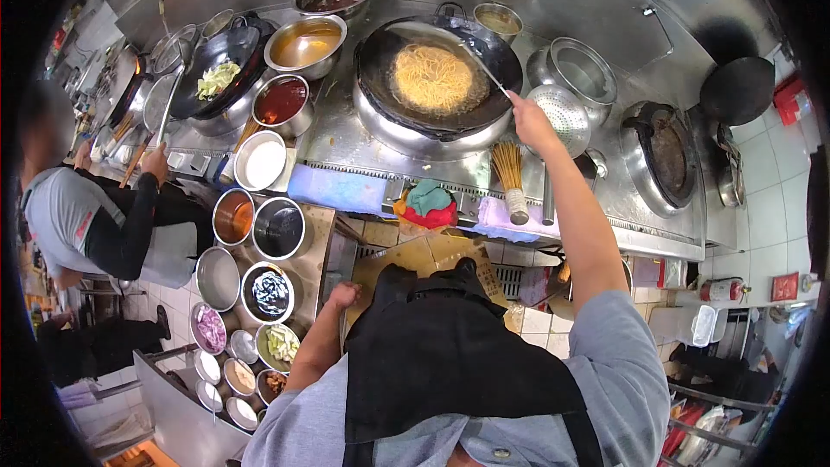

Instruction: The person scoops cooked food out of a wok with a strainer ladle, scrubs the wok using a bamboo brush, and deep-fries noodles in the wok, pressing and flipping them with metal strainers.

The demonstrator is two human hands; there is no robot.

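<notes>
Yellow noodles (pixel 431 78) lie in bubbling liquid in a large black wok (pixel 380 104). My right hand (pixel 533 124), at the wok's right side, is closed around the handle of a long metal utensil (pixel 484 72). The utensil's far end reaches over the wok near the noodles; its shape is hard to make out. My left hand (pixel 345 295) hangs low beside the counter with bowls, fingers curled, with nothing visible in it. A perforated strainer (pixel 560 117) rests just right of my right hand. Below the wok stands a bamboo brush (pixel 508 175).
At the left, a co-worker (pixel 95 216) handles a ladle at another wok (pixel 186 91) with cabbage. Metal bowls of sauces and ingredients (pixel 281 344) crowd the left counter. Coloured cloths (pixel 426 201) lie on the stove's front edge. Another wok (pixel 670 156) sits at the right.
</notes>
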